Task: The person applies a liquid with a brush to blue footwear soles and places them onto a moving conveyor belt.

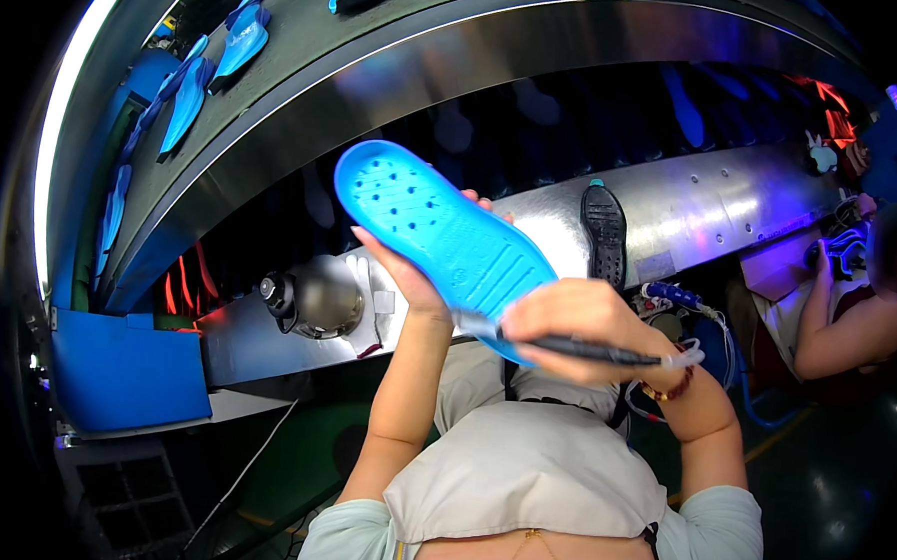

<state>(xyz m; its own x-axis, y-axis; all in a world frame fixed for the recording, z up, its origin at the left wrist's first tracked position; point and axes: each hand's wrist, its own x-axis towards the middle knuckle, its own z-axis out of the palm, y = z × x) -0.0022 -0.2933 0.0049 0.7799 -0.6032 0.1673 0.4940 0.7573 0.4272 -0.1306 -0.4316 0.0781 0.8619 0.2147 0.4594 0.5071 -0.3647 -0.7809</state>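
Observation:
My left hand supports a bright blue shoe insole from below, thumb along its left edge and fingertips showing past the right edge. The insole is tilted, its wider end up and to the left, with small dark holes there and ridges across the narrower end. In my right hand is a slim black-handled tool, held between thumb and fingers. Its greyish tip, smeared by motion, lies at the insole's lower left edge; whether it touches, I cannot tell.
A black sole-shaped piece lies on the metal bench. At left stand a round metal container with a black top and a pale glove. Blue insoles lie on the conveyor. Another person sits at right.

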